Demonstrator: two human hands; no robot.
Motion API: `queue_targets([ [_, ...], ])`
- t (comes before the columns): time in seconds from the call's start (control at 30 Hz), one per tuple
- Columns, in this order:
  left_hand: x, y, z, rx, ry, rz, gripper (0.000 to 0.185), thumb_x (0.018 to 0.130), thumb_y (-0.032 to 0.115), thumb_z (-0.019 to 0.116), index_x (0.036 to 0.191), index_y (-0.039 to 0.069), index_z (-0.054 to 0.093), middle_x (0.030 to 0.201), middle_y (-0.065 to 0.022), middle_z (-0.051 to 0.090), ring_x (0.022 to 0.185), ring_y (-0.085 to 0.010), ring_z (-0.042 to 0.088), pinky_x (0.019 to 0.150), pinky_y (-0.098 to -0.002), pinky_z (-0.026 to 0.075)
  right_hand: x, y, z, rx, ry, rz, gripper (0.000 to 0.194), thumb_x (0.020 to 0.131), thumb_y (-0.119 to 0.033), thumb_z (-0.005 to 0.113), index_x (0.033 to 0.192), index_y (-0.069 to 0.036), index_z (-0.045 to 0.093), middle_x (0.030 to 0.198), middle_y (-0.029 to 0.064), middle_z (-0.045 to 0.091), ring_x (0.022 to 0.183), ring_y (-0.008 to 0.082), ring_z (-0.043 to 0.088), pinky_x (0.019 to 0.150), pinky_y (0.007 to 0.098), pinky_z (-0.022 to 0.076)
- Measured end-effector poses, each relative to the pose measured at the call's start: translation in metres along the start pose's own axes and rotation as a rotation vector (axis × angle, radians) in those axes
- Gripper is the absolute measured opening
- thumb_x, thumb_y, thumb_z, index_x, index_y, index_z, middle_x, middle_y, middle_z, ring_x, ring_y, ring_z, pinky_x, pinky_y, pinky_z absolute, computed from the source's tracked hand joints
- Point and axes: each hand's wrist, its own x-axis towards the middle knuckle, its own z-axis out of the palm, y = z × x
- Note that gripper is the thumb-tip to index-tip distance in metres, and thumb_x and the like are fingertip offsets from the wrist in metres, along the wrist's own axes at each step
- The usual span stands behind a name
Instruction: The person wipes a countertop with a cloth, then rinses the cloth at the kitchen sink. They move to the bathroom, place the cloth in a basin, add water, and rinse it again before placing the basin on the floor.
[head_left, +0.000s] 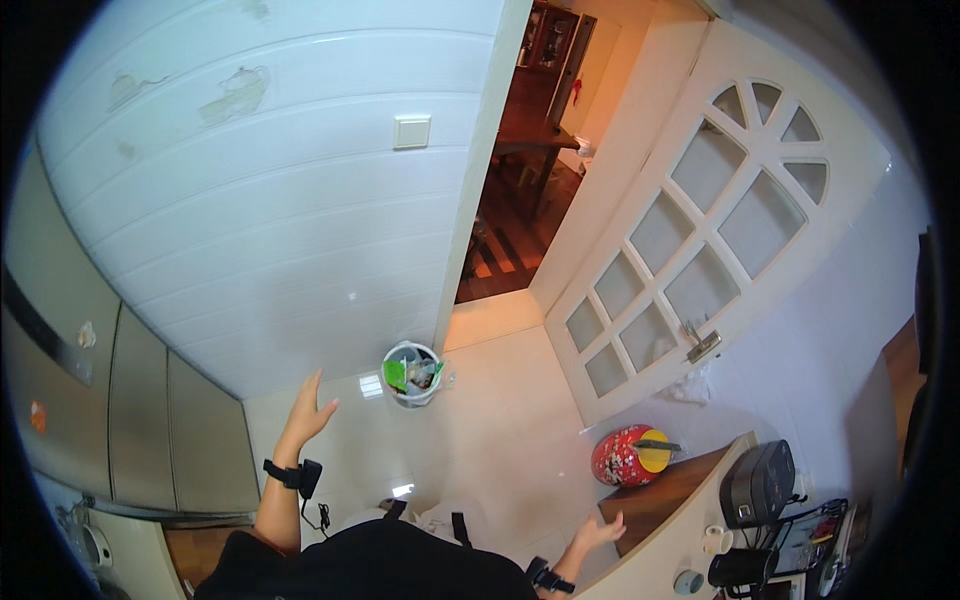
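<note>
My left hand (307, 411) is held out over the tiled floor (480, 420), fingers apart, with nothing in it. A black device is strapped to that wrist, and a cable hangs from it. Beyond the hand, against the white panelled wall (285, 262), stands a lined waste bin (411, 375) filled with rubbish, a green wrapper among it. My right hand (598, 532) is spread and bare beside the edge of a pale countertop (645, 555), also wearing a black wrist strap. Whether it touches the counter I cannot tell.
A white glazed door (660, 247) stands open beside a doorway to a room with a wooden table (532, 142). A red patterned container (626, 456) with a yellow top sits on the floor. The counter bears a dark rice cooker (757, 484) and mugs (718, 540). A metallic refrigerator (139, 405) is at left.
</note>
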Motion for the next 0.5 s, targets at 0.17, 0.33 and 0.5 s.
queue_targets([
  [0.17,0.164,0.04,0.047,0.129,0.207,0.227,0.085,0.089,0.025,0.063,0.15,-0.001,0.011,0.156,-0.0225,0.014,0.144,-0.039,0.016,0.115,-0.0471,0.017,0.019,0.011,0.003,0.21,0.102,0.357,0.06,0.073,0.01,0.06,0.13,-0.002,0.046,0.123,0.0221,0.053,0.115,0.034,0.052,0.099,0.0428,0.043],
  [0.33,0.313,0.113,0.085,0.232,0.528,0.198,0.078,0.094,0.027,0.055,0.151,-0.001,0.008,0.157,-0.0214,0.01,0.144,-0.0386,0.013,0.115,-0.0491,0.011,0.063,0.016,0.058,-0.111,-0.087,0.277,0.048,0.082,0.003,0.057,0.129,0.0,0.047,0.113,0.0176,0.058,0.102,0.031,0.057,0.09,0.0416,0.0471],
  [0.5,0.418,0.187,0.086,0.264,0.743,0.18,0.074,0.096,0.032,0.05,0.151,0.001,0.01,0.158,-0.0191,0.01,0.145,-0.0361,0.011,0.116,-0.0477,0.009,0.167,0.001,0.176,0.308,-0.015,-0.055,0.053,0.08,-0.009,0.065,0.13,-0.001,0.048,0.103,0.0165,0.063,0.094,0.0309,0.061,0.086,0.0434,0.0495],
])
